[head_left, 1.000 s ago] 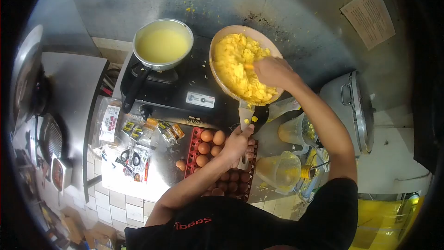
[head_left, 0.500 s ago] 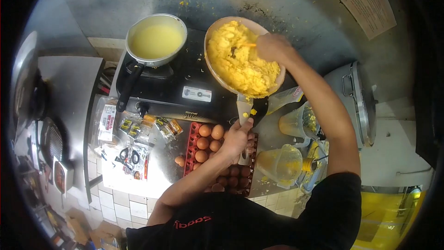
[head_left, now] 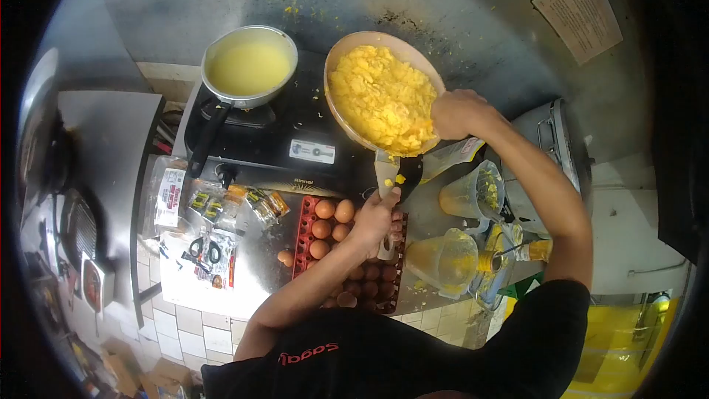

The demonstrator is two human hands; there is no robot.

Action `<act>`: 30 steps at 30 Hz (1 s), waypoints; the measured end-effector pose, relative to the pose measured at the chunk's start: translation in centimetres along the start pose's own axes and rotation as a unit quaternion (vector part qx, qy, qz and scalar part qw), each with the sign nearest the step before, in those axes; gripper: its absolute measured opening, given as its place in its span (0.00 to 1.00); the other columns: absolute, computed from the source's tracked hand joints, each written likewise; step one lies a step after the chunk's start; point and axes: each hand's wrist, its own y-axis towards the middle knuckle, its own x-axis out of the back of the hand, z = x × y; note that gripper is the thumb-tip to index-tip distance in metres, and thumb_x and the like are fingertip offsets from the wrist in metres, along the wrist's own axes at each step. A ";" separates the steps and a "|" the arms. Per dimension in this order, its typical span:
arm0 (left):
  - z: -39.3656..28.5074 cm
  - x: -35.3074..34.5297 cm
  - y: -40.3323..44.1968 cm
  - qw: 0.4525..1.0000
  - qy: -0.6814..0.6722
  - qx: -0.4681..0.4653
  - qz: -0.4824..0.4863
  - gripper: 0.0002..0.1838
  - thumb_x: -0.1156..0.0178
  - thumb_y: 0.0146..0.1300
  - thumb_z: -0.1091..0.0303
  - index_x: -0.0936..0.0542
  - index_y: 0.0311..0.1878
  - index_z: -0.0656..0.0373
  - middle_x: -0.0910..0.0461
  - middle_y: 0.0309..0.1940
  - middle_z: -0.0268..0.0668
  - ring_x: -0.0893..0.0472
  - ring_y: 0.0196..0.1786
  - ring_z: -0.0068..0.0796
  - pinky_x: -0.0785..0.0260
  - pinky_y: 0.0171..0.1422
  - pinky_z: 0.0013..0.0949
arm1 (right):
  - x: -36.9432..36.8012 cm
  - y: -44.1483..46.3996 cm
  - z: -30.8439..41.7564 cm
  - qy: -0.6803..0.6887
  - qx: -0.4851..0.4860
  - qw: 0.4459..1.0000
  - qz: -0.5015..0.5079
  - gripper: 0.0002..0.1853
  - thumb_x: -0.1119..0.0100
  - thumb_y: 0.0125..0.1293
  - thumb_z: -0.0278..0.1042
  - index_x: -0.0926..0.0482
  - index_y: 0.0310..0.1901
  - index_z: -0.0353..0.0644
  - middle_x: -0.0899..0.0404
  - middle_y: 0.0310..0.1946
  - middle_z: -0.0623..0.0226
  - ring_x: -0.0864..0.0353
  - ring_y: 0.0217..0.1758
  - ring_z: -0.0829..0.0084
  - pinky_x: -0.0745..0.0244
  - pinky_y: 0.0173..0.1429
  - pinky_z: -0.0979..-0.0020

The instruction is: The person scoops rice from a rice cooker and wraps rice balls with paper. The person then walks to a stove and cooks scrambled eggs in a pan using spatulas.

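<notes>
Seemingly near-set egg [head_left: 380, 94] is left in the pan [head_left: 402, 47], gripped by the left hand [head_left: 375, 222], a hidden utensil apparently by the right hand [head_left: 461, 114].

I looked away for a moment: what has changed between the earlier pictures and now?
The right hand has moved down and to the right in the picture since half a second ago, to the right rim of the frying pan. The yellow food lies differently. Nothing was visibly taken up or let go. The left hand stays on the pan's handle; the saucepan stays put.
</notes>
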 end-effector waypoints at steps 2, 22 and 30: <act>-0.1 -0.3 0.0 1.000 -0.006 -0.003 -0.011 0.13 0.45 0.70 0.53 0.36 0.46 0.48 0.38 0.24 0.27 0.40 0.20 0.18 0.44 0.21 0.25 | -0.4 2.3 -0.8 0.045 -0.031 0.995 -0.080 0.15 0.45 0.53 0.32 0.16 0.38 0.32 0.17 0.39 0.45 0.16 0.45 0.50 0.22 0.51 0.56; -0.7 0.2 -0.2 1.000 -0.019 0.014 0.020 0.11 0.46 0.72 0.55 0.37 0.40 0.47 0.39 0.21 0.26 0.40 0.18 0.19 0.46 0.19 0.27 | 2.2 -3.2 -3.7 -0.018 0.024 0.986 -0.167 0.11 0.47 0.61 0.35 0.16 0.35 0.40 0.17 0.32 0.51 0.17 0.39 0.51 0.23 0.45 0.52; -0.2 0.5 0.0 0.999 -0.036 0.020 0.028 0.11 0.46 0.71 0.56 0.37 0.41 0.46 0.39 0.21 0.26 0.40 0.18 0.18 0.46 0.20 0.26 | -2.8 1.0 -2.0 0.018 0.005 0.998 -0.058 0.11 0.48 0.60 0.35 0.15 0.37 0.43 0.17 0.36 0.50 0.18 0.44 0.48 0.24 0.51 0.54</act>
